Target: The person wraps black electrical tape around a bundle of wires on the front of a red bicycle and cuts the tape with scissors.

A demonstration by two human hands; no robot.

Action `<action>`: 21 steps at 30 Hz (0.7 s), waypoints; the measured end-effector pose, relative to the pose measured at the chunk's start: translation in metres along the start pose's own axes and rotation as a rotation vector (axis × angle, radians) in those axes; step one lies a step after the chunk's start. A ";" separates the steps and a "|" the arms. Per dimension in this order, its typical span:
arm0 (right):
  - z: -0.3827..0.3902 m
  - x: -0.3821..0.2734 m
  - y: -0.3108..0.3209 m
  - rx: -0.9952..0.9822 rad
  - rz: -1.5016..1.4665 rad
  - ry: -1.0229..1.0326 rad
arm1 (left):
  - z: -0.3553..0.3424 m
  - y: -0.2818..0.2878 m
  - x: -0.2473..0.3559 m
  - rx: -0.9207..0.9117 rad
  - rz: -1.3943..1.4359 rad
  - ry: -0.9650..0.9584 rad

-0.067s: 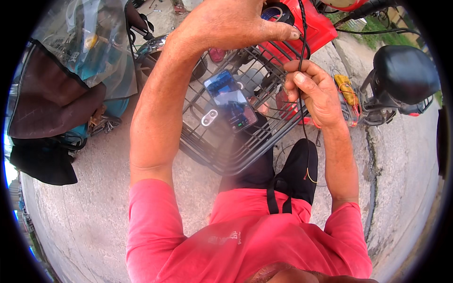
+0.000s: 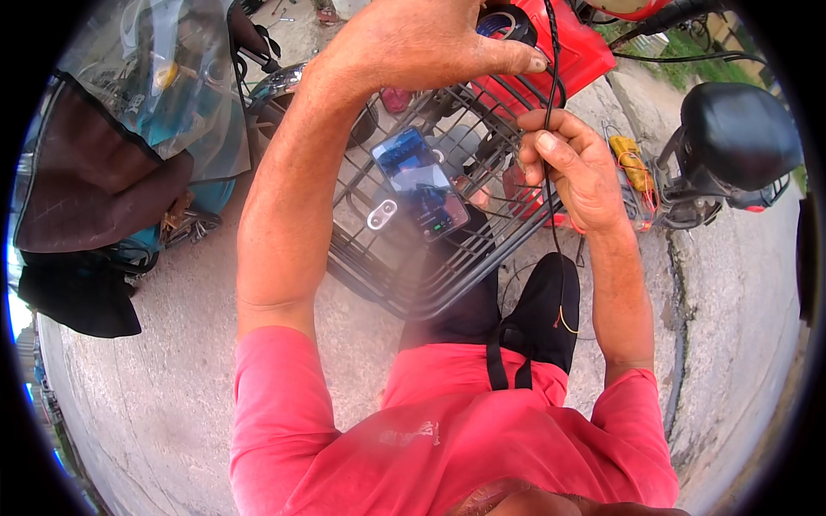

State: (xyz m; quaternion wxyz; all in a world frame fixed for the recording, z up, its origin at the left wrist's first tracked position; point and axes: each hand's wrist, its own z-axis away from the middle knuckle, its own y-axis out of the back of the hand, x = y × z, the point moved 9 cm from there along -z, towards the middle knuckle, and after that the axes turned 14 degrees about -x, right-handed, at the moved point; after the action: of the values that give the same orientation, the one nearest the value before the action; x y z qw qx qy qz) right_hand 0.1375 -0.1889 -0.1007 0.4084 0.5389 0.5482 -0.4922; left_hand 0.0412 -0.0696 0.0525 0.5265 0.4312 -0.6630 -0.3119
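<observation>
My left hand (image 2: 460, 43) is raised over a black wire basket (image 2: 404, 284), its thumb beside a thin black cable (image 2: 550, 202); its other fingers are hidden. My right hand (image 2: 572, 163) pinches that cable at the basket's right side. The cable hangs down to bare coloured wire ends near my leg. A phone (image 2: 420, 185) with a lit screen lies in the basket, with a small white oval object (image 2: 381, 215) beside it. A red plastic body part (image 2: 581, 47) of a vehicle sits behind my hands.
A vehicle draped with brown and clear covers (image 2: 103, 181) stands on my left. To the right are a black seat-like padded part (image 2: 736, 129), a yellow wrapped bundle (image 2: 632, 163) with wires, and cracked concrete ground (image 2: 731, 318). Black cables cross the top right.
</observation>
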 end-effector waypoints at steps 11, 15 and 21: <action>0.001 0.000 0.000 0.007 0.005 0.005 | 0.001 0.000 0.003 -0.002 -0.008 0.003; 0.000 0.000 -0.001 0.005 0.009 0.004 | 0.002 0.003 0.007 0.017 -0.039 -0.030; 0.001 0.000 0.000 0.002 0.020 0.009 | 0.002 0.001 0.004 0.054 -0.010 -0.088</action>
State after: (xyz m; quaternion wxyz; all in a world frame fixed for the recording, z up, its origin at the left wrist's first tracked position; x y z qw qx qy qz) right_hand 0.1370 -0.1897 -0.1012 0.4104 0.5470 0.5441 -0.4860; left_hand 0.0388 -0.0728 0.0550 0.4831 0.4346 -0.6916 -0.3152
